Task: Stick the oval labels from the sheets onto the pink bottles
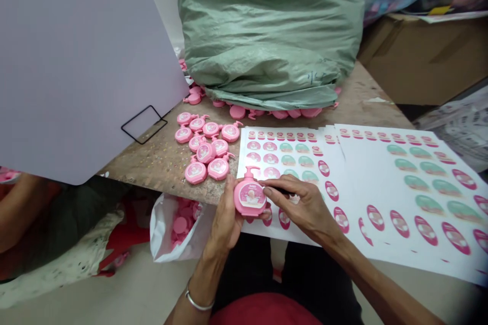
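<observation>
My left hand is wrapped round a small pink pump bottle, which stands upright with a round printed label on its front. Beside it, my right hand pinches a thin dark tool, mostly covered by the fingers, so its kind is unclear. Thumb and forefinger of that hand meet the bottle's right edge at the label. Under both hands lies a white sticker sheet with pink and green printed labels. Several labelled pink pump bottles lie in a group to the left of the sheet.
A big green sack sits at the back of the table, with pink bottles under its edge. More sticker sheets spread right. A white bag of pink pieces hangs below. A grey panel and a person's arm are left.
</observation>
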`<state>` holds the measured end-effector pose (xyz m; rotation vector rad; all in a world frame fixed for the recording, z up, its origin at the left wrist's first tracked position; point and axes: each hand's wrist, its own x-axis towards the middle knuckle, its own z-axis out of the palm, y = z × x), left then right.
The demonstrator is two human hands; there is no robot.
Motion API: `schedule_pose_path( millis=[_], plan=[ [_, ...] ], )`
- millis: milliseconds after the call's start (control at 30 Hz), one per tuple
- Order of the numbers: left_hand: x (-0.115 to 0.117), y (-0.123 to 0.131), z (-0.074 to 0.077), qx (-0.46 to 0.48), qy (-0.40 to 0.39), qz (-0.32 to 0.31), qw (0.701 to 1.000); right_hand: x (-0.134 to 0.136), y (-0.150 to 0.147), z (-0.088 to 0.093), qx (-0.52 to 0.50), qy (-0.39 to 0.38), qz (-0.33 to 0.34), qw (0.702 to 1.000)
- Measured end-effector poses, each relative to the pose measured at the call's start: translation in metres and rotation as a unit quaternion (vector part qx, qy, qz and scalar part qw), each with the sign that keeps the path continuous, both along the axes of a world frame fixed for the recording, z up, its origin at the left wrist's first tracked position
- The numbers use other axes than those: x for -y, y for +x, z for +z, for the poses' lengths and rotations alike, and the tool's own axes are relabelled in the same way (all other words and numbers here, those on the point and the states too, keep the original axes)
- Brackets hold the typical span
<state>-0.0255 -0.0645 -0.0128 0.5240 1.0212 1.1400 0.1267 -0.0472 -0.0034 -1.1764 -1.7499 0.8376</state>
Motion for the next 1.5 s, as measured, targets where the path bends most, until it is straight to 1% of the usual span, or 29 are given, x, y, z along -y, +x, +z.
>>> schedule_pose_path(
  millis=[133, 267, 433, 733, 967, 1033, 1100, 1133, 1200, 1233, 1267, 1300, 1367, 1400, 1433, 1500],
  plan=[
    [0.000, 0.002, -0.002, -0.019, -0.005, 0.003, 1.000, 0.001, 0.002, 0.000, 0.018, 0.010, -0.003, 1.000],
    [0.000, 0.001, -0.002, -0.020, 0.007, 0.004, 1.000, 0.001, 0.003, -0.001, 0.031, 0.025, -0.007, 0.999],
    [-0.001, 0.001, -0.001, -0.042, -0.007, 0.003, 0.999, 0.001, 0.003, -0.002, 0.034, 0.034, -0.004, 0.999],
    [-0.003, 0.001, 0.001, -0.040, -0.019, 0.012, 0.999, 0.000, 0.002, -0.002, 0.034, 0.043, -0.002, 0.999],
    [-0.002, 0.001, 0.001, -0.047, -0.002, 0.002, 0.999, -0.001, 0.001, -0.001, 0.045, 0.062, -0.006, 0.997],
    [-0.002, -0.001, 0.002, -0.081, 0.034, -0.012, 0.996, -0.002, 0.002, -0.003, 0.062, 0.078, -0.007, 0.995],
    [-0.002, -0.002, 0.003, -0.163, 0.081, -0.018, 0.983, -0.003, 0.004, -0.005, 0.118, 0.112, -0.026, 0.986],
    [-0.002, -0.002, 0.003, -0.218, 0.100, -0.015, 0.971, -0.003, 0.004, -0.006, 0.160, 0.130, -0.048, 0.977],
    [-0.002, -0.001, 0.003, -0.320, 0.119, 0.000, 0.940, -0.001, 0.000, -0.007, 0.236, 0.154, -0.113, 0.953],
    [-0.002, 0.001, 0.001, -0.355, 0.119, 0.011, 0.927, 0.001, -0.004, -0.007, 0.248, 0.155, -0.144, 0.945],
    [-0.001, 0.003, -0.002, -0.379, 0.114, 0.028, 0.918, 0.002, -0.009, -0.008, 0.237, 0.150, -0.162, 0.946],
    [-0.001, 0.005, -0.005, -0.395, 0.104, 0.052, 0.911, 0.003, -0.014, -0.009, 0.211, 0.140, -0.166, 0.953],
    [-0.002, 0.008, -0.013, -0.409, 0.082, 0.096, 0.904, -0.001, -0.020, -0.015, 0.156, 0.112, -0.146, 0.971],
    [-0.005, 0.006, -0.017, -0.410, 0.077, 0.107, 0.902, -0.008, -0.019, -0.019, 0.155, 0.097, -0.143, 0.973],
    [-0.009, 0.003, -0.020, -0.408, 0.077, 0.108, 0.903, -0.017, -0.013, -0.024, 0.167, 0.081, -0.152, 0.971],
    [-0.022, -0.011, -0.022, -0.410, 0.088, 0.102, 0.902, -0.046, 0.009, -0.031, 0.214, 0.044, -0.199, 0.955]
  ],
)
